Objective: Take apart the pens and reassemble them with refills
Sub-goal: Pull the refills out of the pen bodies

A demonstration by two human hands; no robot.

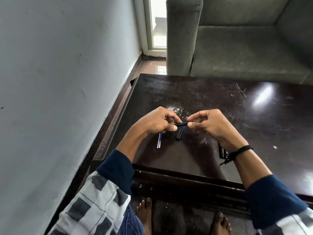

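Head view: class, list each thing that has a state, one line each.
Pen: held above table, between both hands.
Left hand: grips pen.
Right hand: pinches pen.
Cap: off, lying on table.
Refills: loose, lying on table.
Black parts by right wrist: lying, partly hidden.

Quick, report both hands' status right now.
left hand: closed, pinching one end of the dark pen piece.
right hand: closed, pinching the other end of the same pen piece.

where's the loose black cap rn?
Head view: the black cap lies on the table, just below the pen pinched between the left hand and right hand, thin refills to its left.
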